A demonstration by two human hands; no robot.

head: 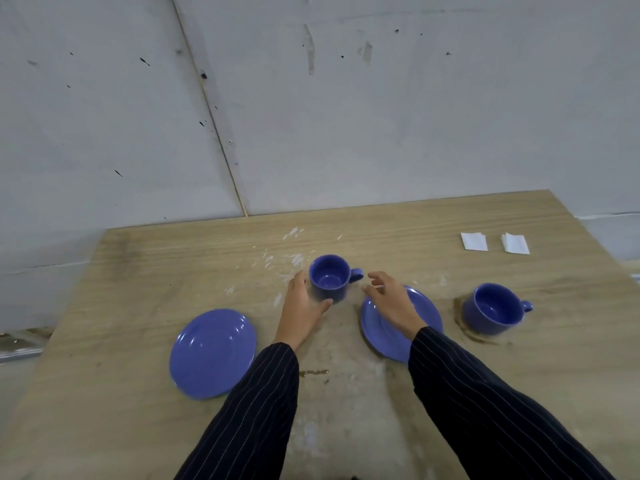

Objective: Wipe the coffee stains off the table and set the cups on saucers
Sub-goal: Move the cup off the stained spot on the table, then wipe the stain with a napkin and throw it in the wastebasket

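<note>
My left hand [300, 306] wraps around the left side of an empty blue cup [329, 277] at the table's middle; its handle points right. My right hand [389, 297] hovers open, fingers spread, just right of that cup and over a blue saucer [427, 313]. A second blue saucer [212, 353] lies empty at the left. A second blue cup [493, 311] stands on the bare table at the right, ringed by a brown coffee stain [464, 329]. Another small coffee stain [313, 373] lies between my forearms. Two folded white napkins [473, 241], [515, 243] lie at the far right.
The wooden table [138, 271] has white scuff marks behind the middle cup. A grey wall [311, 98] stands right behind its far edge. The table's right edge runs close past the napkins.
</note>
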